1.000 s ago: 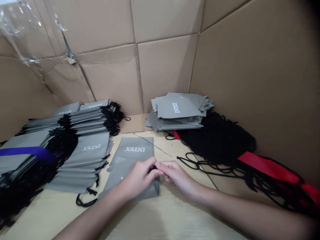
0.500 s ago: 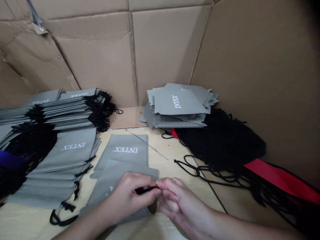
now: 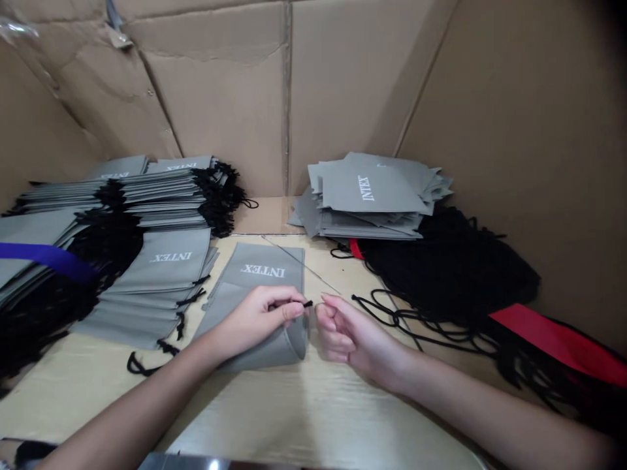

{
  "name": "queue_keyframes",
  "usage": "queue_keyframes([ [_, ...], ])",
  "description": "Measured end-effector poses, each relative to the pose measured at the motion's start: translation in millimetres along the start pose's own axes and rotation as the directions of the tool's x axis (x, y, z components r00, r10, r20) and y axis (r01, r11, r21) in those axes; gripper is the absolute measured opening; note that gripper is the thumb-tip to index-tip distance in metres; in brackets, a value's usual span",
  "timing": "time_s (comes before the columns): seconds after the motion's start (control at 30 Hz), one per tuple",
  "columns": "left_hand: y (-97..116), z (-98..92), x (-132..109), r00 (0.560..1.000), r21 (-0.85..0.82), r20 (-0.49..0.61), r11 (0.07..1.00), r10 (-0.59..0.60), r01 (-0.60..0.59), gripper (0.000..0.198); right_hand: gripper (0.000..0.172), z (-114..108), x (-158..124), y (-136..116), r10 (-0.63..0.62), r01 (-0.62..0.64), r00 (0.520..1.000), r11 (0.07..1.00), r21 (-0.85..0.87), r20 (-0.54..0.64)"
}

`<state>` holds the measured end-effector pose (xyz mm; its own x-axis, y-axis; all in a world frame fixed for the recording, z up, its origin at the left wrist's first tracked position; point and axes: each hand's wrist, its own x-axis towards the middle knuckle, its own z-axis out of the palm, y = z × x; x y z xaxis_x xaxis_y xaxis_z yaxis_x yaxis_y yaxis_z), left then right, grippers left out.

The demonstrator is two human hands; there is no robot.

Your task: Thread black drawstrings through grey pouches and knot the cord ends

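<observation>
Thumb and fingers of my left hand [image 3: 267, 320] pinch a black cord [image 3: 308, 304], whose short end pokes out past the fingertips. Beneath that hand a grey pouch [image 3: 289, 349] curls up from the table, its right edge rolled over. My right hand [image 3: 350, 336] hovers just to the right, apart from the cord end; its fingers are loosely curled and hold nothing that I can see. Behind the hands lies another grey pouch [image 3: 268, 258] with white INTEX lettering. A thin metal rod [image 3: 304, 264] rests slantwise across it and onto the table.
At left, a row of grey pouches with black cords [image 3: 161, 274] overlaps beside taller stacks [image 3: 164, 196]. A blue strip [image 3: 44, 254] crosses the far left. Back right holds a pouch pile [image 3: 377, 189], a black cord heap [image 3: 470, 261] and a red band [image 3: 553, 339]. Cardboard walls [image 3: 353, 78] surround the table.
My right hand has come away from my left, and the cord end now shows between them. The whole view has shifted, with more of the table's front edge visible.
</observation>
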<state>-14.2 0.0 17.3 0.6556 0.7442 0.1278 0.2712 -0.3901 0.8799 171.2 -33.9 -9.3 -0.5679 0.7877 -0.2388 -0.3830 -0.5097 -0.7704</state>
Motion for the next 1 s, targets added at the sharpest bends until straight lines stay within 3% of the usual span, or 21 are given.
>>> queue_keyframes([
  [0.17,-0.2,-3.8,-1.8,0.996,0.132,-0.093,0.991,0.01,0.002,0.016,0.04,-1.4,4.0,-0.8,-0.015,0.013,1.0,0.997,-0.082,-0.025],
  [0.3,0.4,-5.0,-6.3,0.995,0.338,-0.06,0.939,0.083,-0.058,0.012,0.041,-2.0,6.8,1.8,-0.079,0.07,0.996,0.975,-0.21,-0.034],
  [0.4,1.4,-4.3,-9.3,0.991,0.367,-0.05,0.925,0.127,-0.101,0.009,0.044,-1.3,7.4,4.0,-0.103,0.089,0.994,0.951,-0.295,-0.034],
  [0.53,1.8,0.1,-9.3,0.995,0.215,-0.054,0.974,0.086,-0.073,0.007,0.046,0.3,6.5,5.0,-0.137,0.107,0.989,0.924,-0.367,-0.057],
  [0.67,5.2,4.6,-7.0,0.997,-0.132,-0.075,0.991,0.024,-0.034,0.011,0.042,1.1,5.3,4.9,-0.153,0.114,0.986,0.906,-0.407,-0.065],
  [0.73,7.8,2.5,-7.7,0.993,-0.39,-0.113,0.918,0.029,-0.072,0.021,0.036,1.8,3.8,5.4,-0.163,0.12,0.985,0.87,-0.478,-0.049],
  [0.83,8.6,-11.3,-12.0,0.98,-0.794,-0.196,0.592,-0.034,-0.138,0.024,0.031,3.0,0.8,5.2,-0.165,0.14,0.986,0.827,-0.545,0.003],
  [0.9,5.6,-26.8,-15.9,0.968,-0.909,-0.238,0.371,-0.085,-0.19,0.027,0.037,2.8,-0.7,2.7,-0.139,0.133,0.99,0.835,-0.534,0.03],
  [0.93,3.1,-35.1,-17.6,0.96,-0.922,-0.265,0.314,-0.085,-0.227,0.031,0.041,2.1,-1.1,0.5,-0.103,0.117,0.993,0.842,-0.526,0.056],
  [1.0,-1.7,-49.0,-20.6,0.938,-0.902,-0.34,0.306,-0.071,-0.304,0.038,0.049,0.1,-1.6,-4.9,0.006,0.074,0.988,0.854,-0.515,0.151],
])
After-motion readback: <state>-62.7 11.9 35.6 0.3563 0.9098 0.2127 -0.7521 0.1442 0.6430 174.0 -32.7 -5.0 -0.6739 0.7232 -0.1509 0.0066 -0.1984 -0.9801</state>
